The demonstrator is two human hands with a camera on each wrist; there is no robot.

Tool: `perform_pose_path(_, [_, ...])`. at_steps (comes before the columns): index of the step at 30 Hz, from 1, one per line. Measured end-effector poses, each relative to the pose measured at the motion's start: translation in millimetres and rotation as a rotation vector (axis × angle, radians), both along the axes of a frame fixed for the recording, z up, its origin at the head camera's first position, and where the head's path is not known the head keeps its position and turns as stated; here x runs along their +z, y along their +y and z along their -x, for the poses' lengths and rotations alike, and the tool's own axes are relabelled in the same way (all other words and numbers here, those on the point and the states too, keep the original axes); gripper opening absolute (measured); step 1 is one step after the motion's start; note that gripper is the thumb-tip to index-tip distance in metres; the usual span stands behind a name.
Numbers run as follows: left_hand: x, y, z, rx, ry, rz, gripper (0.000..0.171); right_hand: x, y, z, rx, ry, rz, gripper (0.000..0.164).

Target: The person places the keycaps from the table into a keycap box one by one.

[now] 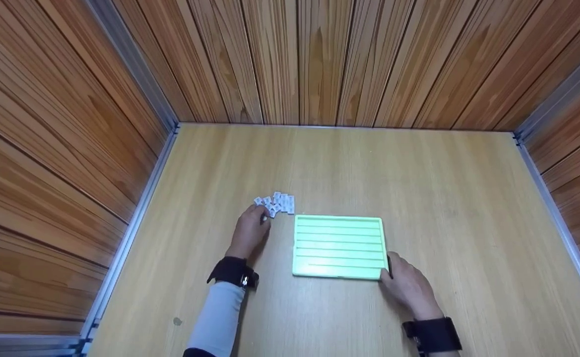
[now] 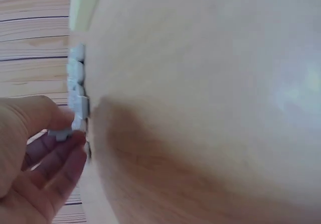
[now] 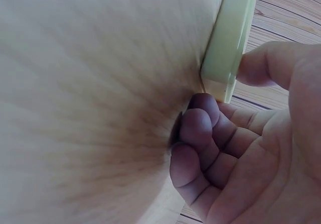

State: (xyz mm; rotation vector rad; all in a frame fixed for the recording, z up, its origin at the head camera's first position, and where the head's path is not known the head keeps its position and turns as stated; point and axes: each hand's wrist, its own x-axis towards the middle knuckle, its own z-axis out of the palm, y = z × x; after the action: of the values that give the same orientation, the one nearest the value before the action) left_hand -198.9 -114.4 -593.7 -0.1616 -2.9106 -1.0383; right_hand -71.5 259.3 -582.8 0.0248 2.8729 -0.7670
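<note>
A pale green tray (image 1: 339, 245) with raised parallel ridges lies flat on the table in the head view. My right hand (image 1: 411, 283) grips its near right corner. In the right wrist view the thumb (image 3: 258, 71) presses the tray's edge (image 3: 225, 43) while the other fingers curl low beside it. Off the tray's far left corner, small white tiles with printed marks (image 1: 284, 202) lie in a loose cluster. At the cluster's near left side, my left hand (image 1: 250, 229) pinches one small tile (image 2: 61, 134) between thumb and fingers, close to the others (image 2: 77, 73).
Wood-panelled walls (image 1: 319, 59) with grey metal edging (image 1: 141, 208) enclose the table (image 1: 349, 168) at the back and both sides. A small dark spot (image 1: 177, 321) marks the surface at the near left. Black bands (image 1: 433, 334) circle both wrists.
</note>
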Motion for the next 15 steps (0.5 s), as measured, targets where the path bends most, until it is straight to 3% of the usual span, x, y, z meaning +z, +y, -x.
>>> perform_pose_path(6, [12.2, 5, -0.4, -0.023, -0.106, -0.147, 0.012, 0.1, 1, -0.6, 0.000, 0.013, 0.000, 0.041])
perform_pose_path(15, [15.7, 8, -1.2, -0.026, -0.152, -0.158, 0.021, -1.4, 0, 1.0, -0.003, -0.012, -0.002, 0.043])
